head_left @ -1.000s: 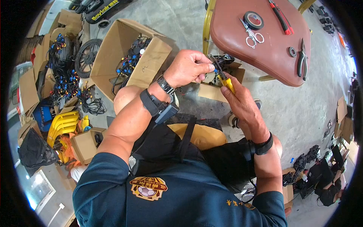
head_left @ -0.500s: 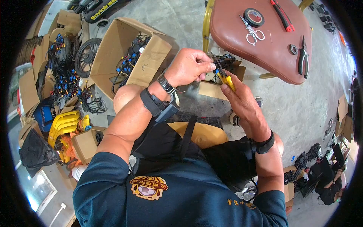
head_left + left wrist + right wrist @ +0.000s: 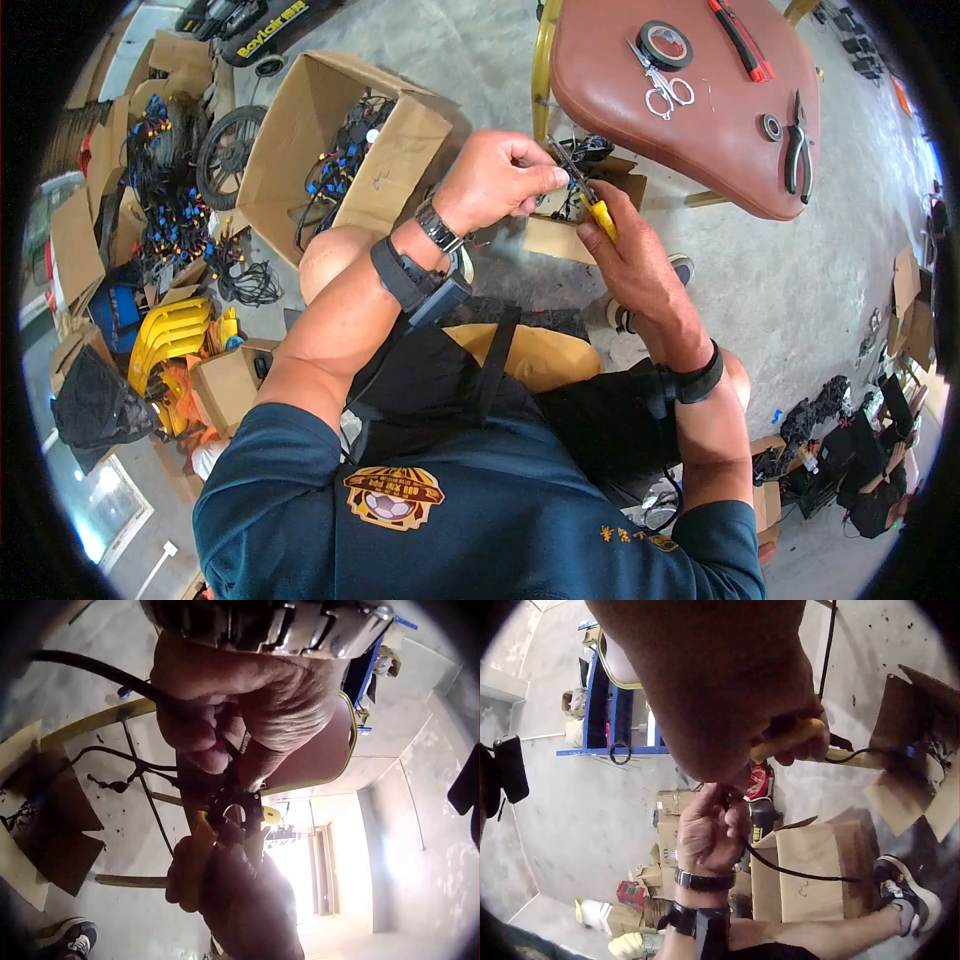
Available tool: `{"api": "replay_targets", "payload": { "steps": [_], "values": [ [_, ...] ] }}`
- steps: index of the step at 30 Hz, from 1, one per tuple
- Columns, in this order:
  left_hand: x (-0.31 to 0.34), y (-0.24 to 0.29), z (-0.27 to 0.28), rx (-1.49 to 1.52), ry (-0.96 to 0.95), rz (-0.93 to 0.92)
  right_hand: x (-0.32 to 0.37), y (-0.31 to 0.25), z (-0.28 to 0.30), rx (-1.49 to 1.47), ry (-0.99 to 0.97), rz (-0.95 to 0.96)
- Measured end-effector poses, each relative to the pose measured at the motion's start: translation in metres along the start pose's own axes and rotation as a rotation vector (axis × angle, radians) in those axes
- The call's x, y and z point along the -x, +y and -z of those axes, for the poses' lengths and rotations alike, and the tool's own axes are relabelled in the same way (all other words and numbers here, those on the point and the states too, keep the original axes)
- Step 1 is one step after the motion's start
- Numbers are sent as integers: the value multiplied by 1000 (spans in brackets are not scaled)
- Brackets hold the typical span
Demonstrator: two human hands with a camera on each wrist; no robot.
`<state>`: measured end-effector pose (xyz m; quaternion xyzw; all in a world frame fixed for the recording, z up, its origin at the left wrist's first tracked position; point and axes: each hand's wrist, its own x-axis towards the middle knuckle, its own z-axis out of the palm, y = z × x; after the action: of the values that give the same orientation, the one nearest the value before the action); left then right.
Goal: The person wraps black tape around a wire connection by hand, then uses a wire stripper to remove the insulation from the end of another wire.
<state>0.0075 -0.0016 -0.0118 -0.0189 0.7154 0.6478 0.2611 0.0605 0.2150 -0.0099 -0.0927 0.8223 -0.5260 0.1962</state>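
My left hand (image 3: 505, 180) pinches a black cable (image 3: 97, 669) between thumb and fingers; the cable trails away from the fist in the left wrist view. Close in front of those fingertips, my right hand (image 3: 635, 255) grips yellow-handled wire strippers (image 3: 603, 220). Their dark head (image 3: 238, 804) meets the left fingertips in the left wrist view, and a round gap shows between the handles. The cable's end is hidden by the fingers and the tool head.
A brown chair seat (image 3: 690, 130) holds scissors (image 3: 660, 85), black tape (image 3: 665, 46), a red cutter (image 3: 742, 40), a small ring (image 3: 769, 127) and pliers (image 3: 798, 150). Below the hands stands a small carton (image 3: 560, 240); a large carton (image 3: 395, 165) of cables is at left.
The strippers' two yellow handles, spread apart before, now look closer together. A blue bit at the left fingertips no longer shows. Both hands stay almost in place.
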Motion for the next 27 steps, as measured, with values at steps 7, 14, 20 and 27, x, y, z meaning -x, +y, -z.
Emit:
{"api": "replay_targets", "payload": {
  "steps": [7, 14, 20, 27],
  "values": [
    [2, -2, -7, 59, -174, -100, 7, -12, 1, -120, -56, -81],
    [-2, -7, -12, -234, -132, -247, 16, -9, 1, -256, -131, -131],
    [1, -1, -14, -292, -157, -178, 18, -10, 1, -209, -113, -134],
    [-8, -23, -14, -82, -178, -197, 16, -15, -3, -143, -100, -158]
  ]
}}
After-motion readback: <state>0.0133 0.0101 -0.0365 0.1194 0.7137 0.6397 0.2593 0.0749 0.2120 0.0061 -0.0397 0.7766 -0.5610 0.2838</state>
